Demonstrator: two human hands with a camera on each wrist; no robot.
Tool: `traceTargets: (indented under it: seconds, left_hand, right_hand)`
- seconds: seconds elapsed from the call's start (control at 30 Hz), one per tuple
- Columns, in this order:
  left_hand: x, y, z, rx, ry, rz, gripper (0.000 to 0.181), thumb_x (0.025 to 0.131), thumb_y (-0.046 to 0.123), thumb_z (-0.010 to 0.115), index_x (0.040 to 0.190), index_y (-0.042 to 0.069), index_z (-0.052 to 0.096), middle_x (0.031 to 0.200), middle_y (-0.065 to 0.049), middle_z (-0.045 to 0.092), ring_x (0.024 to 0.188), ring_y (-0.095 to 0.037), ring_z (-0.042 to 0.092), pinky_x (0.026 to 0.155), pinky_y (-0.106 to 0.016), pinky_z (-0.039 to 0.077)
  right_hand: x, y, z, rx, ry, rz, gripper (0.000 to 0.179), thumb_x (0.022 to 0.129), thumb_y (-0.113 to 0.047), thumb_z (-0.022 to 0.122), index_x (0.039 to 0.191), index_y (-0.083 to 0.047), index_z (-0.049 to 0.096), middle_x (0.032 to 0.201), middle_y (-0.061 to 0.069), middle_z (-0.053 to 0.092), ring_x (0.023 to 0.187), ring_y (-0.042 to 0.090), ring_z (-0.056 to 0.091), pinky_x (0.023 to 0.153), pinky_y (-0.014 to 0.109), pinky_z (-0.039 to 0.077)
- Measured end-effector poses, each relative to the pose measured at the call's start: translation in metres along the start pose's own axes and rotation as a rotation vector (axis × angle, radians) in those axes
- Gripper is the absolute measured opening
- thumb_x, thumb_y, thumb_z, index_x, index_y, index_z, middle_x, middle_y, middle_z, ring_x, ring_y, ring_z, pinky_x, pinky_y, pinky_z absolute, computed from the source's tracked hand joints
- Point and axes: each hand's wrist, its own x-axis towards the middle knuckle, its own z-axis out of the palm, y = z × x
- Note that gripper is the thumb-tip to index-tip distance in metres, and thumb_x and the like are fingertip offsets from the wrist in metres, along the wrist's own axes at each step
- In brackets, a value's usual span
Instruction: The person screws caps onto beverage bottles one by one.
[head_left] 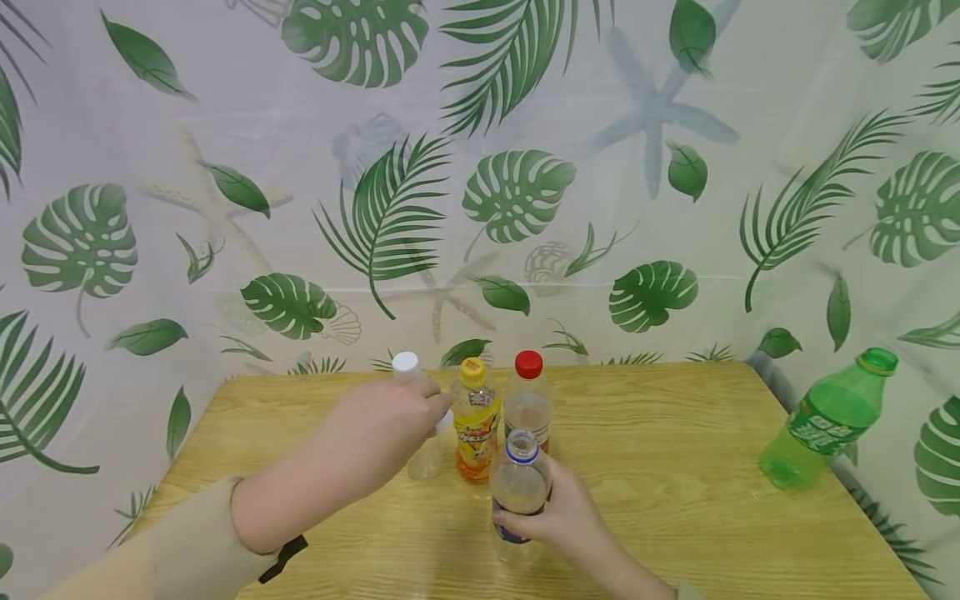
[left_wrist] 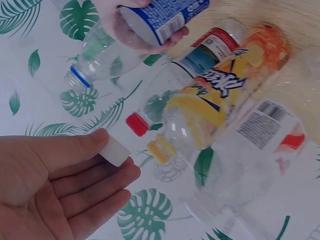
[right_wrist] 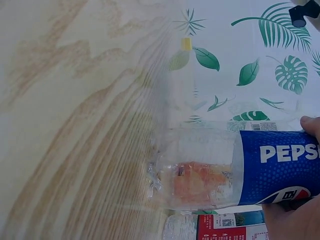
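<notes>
My left hand (head_left: 375, 429) pinches a white bottle cap (left_wrist: 116, 151) between thumb and fingertips. My right hand (head_left: 566, 512) grips a clear, blue-labelled Pepsi bottle (right_wrist: 275, 165) around its label. That bottle is upright and uncapped, with a blue ring below its open mouth (head_left: 522, 446). Behind the left hand is a clear bottle (head_left: 406, 365) with a white cap, partly hidden by that hand. Between the hands stands an orange-and-yellow-labelled drink bottle (head_left: 476, 429) with a yellow cap. A red-capped clear bottle (head_left: 528, 392) stands just behind the Pepsi bottle, partly covered by it.
A green soda bottle (head_left: 832, 421) with a green cap stands on the right side of the wooden table (head_left: 660, 467). A leaf-patterned sheet (head_left: 570, 108) hangs behind the table's far edge and along its sides.
</notes>
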Motion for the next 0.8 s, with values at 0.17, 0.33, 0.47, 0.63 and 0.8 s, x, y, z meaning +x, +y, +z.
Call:
traceTargets:
  seconds: [0.17,0.33,0.47,0.63,0.8]
  left_hand:
    - [0.012,0.010,-0.005,0.034,0.061,0.055,0.024,0.084,0.006,0.088,0.106,0.011,0.078,0.091,0.001,0.075,0.075,-0.013,0.070,0.062,-0.023,0.058]
    - [0.021,0.020,-0.008,0.062,0.138,0.111,0.025,0.083,-0.002,0.085,0.103,0.012,0.080,0.089,0.003,0.076,0.070,-0.011,0.068,0.060,-0.022,0.055]
    - [0.026,0.026,-0.009,0.069,0.165,0.138,0.025,0.079,-0.002,0.088,0.095,0.016,0.079,0.084,0.007,0.073,0.067,-0.009,0.065,0.054,-0.020,0.051]
    - [0.030,0.033,-0.011,0.054,0.117,0.157,0.030,0.079,0.005,0.092,0.104,0.017,0.081,0.094,0.007,0.076,0.074,-0.010,0.070,0.059,-0.021,0.055]
    - [0.032,0.041,-0.010,0.011,0.056,0.174,0.043,0.078,0.008,0.094,0.117,0.018,0.079,0.111,0.006,0.079,0.095,-0.011,0.076,0.075,-0.024,0.062]
  right_hand:
    - [0.000,-0.001,-0.001,-0.003,0.001,-0.001,0.066,0.077,-0.012,0.095,0.135,-0.004,0.065,0.125,0.015,0.075,0.112,0.028,0.072,0.093,0.042,0.060]
    - [-0.001,-0.001,-0.001,0.003,-0.002,-0.011,0.064,0.076,-0.012,0.095,0.133,-0.004,0.065,0.122,0.016,0.075,0.109,0.025,0.072,0.092,0.039,0.059]
    - [-0.001,-0.001,-0.002,0.008,-0.009,-0.022,0.064,0.077,-0.013,0.094,0.133,-0.004,0.065,0.122,0.016,0.075,0.109,0.024,0.072,0.092,0.039,0.058]
    - [-0.002,0.000,-0.003,0.018,-0.012,-0.020,0.064,0.077,-0.013,0.094,0.134,-0.003,0.065,0.123,0.016,0.075,0.108,0.023,0.072,0.093,0.039,0.058]
    - [-0.003,0.002,-0.003,0.015,-0.017,-0.015,0.067,0.078,-0.014,0.094,0.136,-0.003,0.064,0.124,0.016,0.074,0.108,0.024,0.072,0.092,0.039,0.058]
